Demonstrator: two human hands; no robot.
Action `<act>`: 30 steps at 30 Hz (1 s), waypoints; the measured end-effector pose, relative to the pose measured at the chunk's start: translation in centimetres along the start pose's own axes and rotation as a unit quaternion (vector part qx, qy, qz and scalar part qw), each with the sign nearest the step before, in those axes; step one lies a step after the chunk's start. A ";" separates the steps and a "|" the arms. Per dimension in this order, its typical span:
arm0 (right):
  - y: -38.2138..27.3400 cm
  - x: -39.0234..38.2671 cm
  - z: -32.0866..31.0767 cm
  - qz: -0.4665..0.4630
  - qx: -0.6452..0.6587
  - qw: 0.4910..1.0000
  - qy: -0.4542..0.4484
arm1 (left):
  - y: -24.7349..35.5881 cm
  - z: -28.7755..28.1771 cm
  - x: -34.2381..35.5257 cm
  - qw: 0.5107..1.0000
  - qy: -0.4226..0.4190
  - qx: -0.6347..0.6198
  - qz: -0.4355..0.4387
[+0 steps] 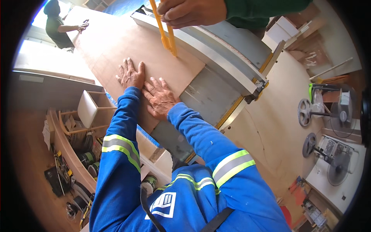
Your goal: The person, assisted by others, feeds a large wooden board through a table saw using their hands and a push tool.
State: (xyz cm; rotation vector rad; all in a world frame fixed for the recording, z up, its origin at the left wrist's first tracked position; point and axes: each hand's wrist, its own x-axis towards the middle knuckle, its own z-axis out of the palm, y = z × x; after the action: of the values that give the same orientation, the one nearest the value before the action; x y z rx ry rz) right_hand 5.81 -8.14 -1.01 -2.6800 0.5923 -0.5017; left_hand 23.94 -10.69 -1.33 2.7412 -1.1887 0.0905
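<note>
My left hand [130, 75] lies palm down with spread fingers on a large thin brown board [104, 46]. My right hand [158, 98] rests flat just right of and below it, fingers apart, on the same board. The board lies on a grey machine bed [208, 92] beside a long pale metal rail [224, 54]. At the top, a co-worker's hand [189, 9] in a green sleeve grips a long yellow plastic piece [168, 36], whose lower end is over the board a little beyond my hands.
At top left another person [56, 27] reaches to the board's far end. A curved wooden shelf [71, 147] with cans and tools and a white open box [89, 106] stand at left. At right are a pale panel [282, 96] and fans [340, 112].
</note>
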 end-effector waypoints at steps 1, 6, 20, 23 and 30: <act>0.0 0.3 0.1 -0.001 -0.001 1.000 -0.001 | -0.1 0.0 0.3 1.000 -0.002 -0.001 0.000; 0.0 1.7 -0.1 -0.009 0.001 1.000 -0.005 | -0.6 -0.3 1.5 1.000 0.006 -0.013 -0.001; 0.6 5.2 1.8 -0.014 0.001 1.000 0.004 | -2.4 0.9 5.3 1.000 0.004 -0.007 -0.007; 0.8 6.0 2.4 -0.017 -0.002 1.000 0.013 | -2.6 1.0 6.2 1.000 0.002 -0.009 -0.009; 1.3 7.5 2.4 -0.013 -0.010 1.000 -0.024 | -2.6 1.1 7.4 1.000 0.003 -0.015 -0.009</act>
State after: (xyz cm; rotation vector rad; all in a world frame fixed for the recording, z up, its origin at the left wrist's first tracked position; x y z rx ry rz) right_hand 12.72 -12.03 -1.72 -2.7140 0.5532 -0.4392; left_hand 30.89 -14.42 -1.86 2.7239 -1.1535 0.0767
